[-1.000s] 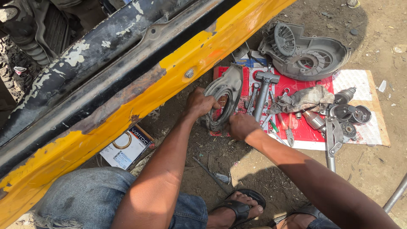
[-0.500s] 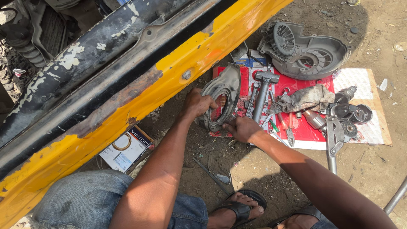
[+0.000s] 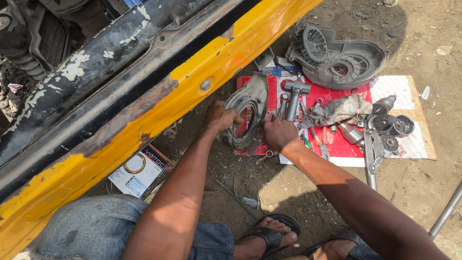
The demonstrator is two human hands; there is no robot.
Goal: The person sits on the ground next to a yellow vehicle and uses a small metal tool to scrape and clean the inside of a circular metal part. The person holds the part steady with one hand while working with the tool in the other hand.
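Note:
My left hand (image 3: 220,118) grips the rim of a grey, dirty round metal housing (image 3: 246,113) with a large central hole, held upright over a red sheet (image 3: 344,144) on the dirt. My right hand (image 3: 279,133) is closed at the housing's right edge, fingers against it; whether it pinches a small tool there is hidden. Just beyond lie a hammer-like tool (image 3: 294,94), several spanners and screwdrivers, and a crumpled grey rag (image 3: 340,109).
A yellow and black vehicle frame (image 3: 144,96) runs diagonally over my knees. A large finned engine cover (image 3: 337,58) lies at the back. Small engine parts (image 3: 385,127) sit on the cardboard at right, a parts box (image 3: 142,169) by my knee, a metal rod (image 3: 445,212) at right.
My right hand has shifted slightly up toward the housing's edge. The left hand keeps its grip and the housing has barely moved.

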